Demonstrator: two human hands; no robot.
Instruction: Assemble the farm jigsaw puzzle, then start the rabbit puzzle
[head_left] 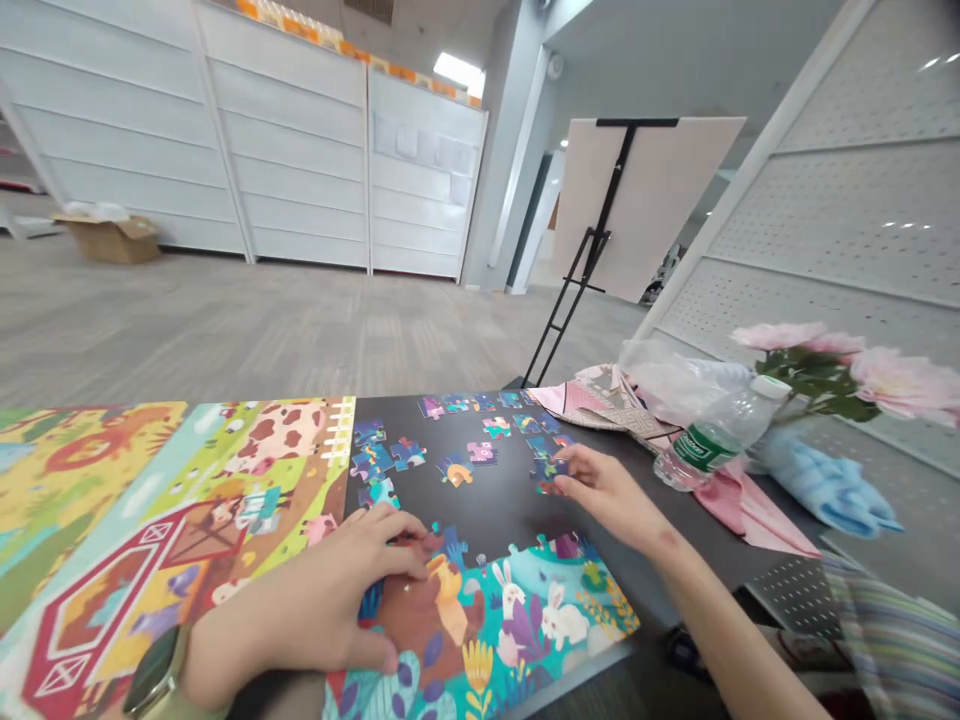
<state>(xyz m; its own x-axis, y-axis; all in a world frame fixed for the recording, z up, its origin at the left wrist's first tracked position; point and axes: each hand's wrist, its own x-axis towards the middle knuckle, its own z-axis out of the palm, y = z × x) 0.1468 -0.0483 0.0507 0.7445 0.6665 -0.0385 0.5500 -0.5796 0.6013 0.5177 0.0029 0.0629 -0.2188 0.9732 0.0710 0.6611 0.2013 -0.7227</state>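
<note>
A partly assembled jigsaw puzzle with rabbits and a brown animal lies on the black table near me. My left hand rests over its left part, fingers apart and bent, palm hiding some of the picture. To the right, my right hand has thumb and forefinger closed at the edge of a dark blue puzzle piece. Loose pieces are scattered beyond the assembled part, among them an orange-and-blue piece, a pink-purple piece and a dark blue piece.
A colourful farm picture board covers the table's left side. At right stand a clear water bottle, pink flowers, a light blue cloth bundle and pink fabric. An easel stands beyond the table.
</note>
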